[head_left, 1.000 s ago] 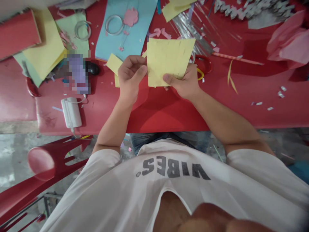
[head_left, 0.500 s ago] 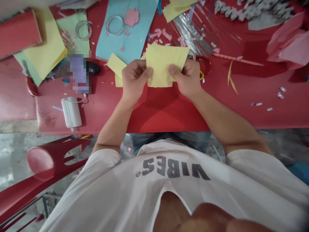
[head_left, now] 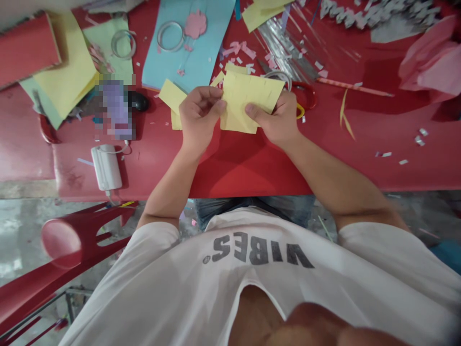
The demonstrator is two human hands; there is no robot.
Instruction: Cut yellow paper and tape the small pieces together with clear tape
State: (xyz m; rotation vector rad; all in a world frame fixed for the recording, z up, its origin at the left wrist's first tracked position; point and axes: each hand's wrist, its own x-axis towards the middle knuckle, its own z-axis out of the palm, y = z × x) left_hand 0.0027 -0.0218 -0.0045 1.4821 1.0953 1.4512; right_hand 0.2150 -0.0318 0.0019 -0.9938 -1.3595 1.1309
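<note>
A small yellow paper sheet (head_left: 243, 89) is held up between my two hands over the red table. My right hand (head_left: 283, 115) grips its right side, with the thumb lying flat across the front and the fingers hidden behind. At the left edge, my left hand (head_left: 198, 115) is closed in a pinch, thumb against the paper's border. Another yellow piece (head_left: 236, 68) peeks out behind the top edge of the sheet. More yellow paper (head_left: 173, 96) lies beside my left hand. Red-handled scissors (head_left: 306, 93) rest just beyond my right hand, partly covered by it.
Blue paper (head_left: 151, 67) with a tape roll (head_left: 170, 37) and a pink paper flower (head_left: 195, 24) lies ahead. A white power bank (head_left: 107, 167) sits at the left near the table edge. Silver tinsel strips (head_left: 281, 45), a striped pencil (head_left: 355, 87) and pink tissue paper (head_left: 428, 62) lie to the right.
The yellow sheet has tilted clockwise and its top has shifted right, exposing a yellow piece behind it. My right thumb has slid left across the paper; my left hand has barely moved.
</note>
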